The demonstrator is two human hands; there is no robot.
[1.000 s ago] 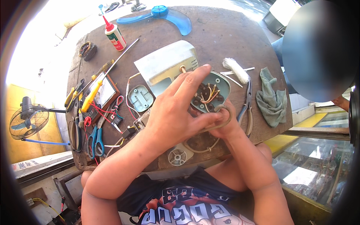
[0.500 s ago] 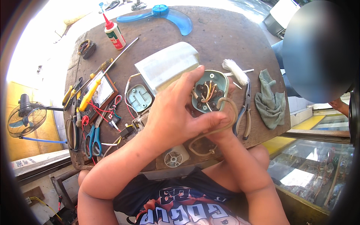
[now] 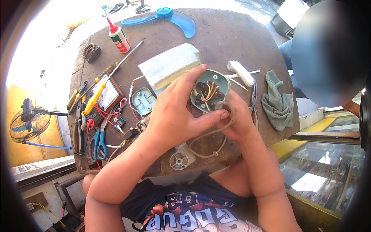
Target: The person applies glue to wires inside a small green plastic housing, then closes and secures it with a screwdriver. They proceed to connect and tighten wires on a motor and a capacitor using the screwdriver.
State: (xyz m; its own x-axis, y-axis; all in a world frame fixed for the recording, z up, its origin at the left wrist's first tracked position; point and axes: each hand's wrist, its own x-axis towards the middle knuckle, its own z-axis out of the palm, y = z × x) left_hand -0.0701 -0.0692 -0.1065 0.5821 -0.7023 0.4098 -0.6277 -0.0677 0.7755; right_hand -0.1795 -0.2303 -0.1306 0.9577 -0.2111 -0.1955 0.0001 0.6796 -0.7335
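Both hands hold a pale teal round-cornered housing (image 3: 220,83), its open side showing dark terminals and tan wires. My left hand (image 3: 176,116) grips its left side, fingers along the upper edge and thumb at the bottom beside a beige cord (image 3: 232,116). My right hand (image 3: 239,120) is curled at the lower right, its fingertips hidden behind housing and cord. A white casing (image 3: 168,63) lies behind the hands. Left of them is a small teal cover (image 3: 143,99); a round plastic part with spokes (image 3: 179,161) lies below.
On the table (image 3: 232,38): blue fan blade (image 3: 181,25), glue bottle (image 3: 119,40), screwdrivers and pliers (image 3: 92,104), scissors (image 3: 98,147), a wrapped white bundle (image 3: 241,73), more pliers (image 3: 254,94), grey cloth (image 3: 277,104). A wire-caged fan (image 3: 29,123) stands left; a person (image 3: 291,69) is at right.
The housing has shifted slightly left and up over the last half second. My right hand shows more at the housing's right side, with its wrist and forearm farther right.
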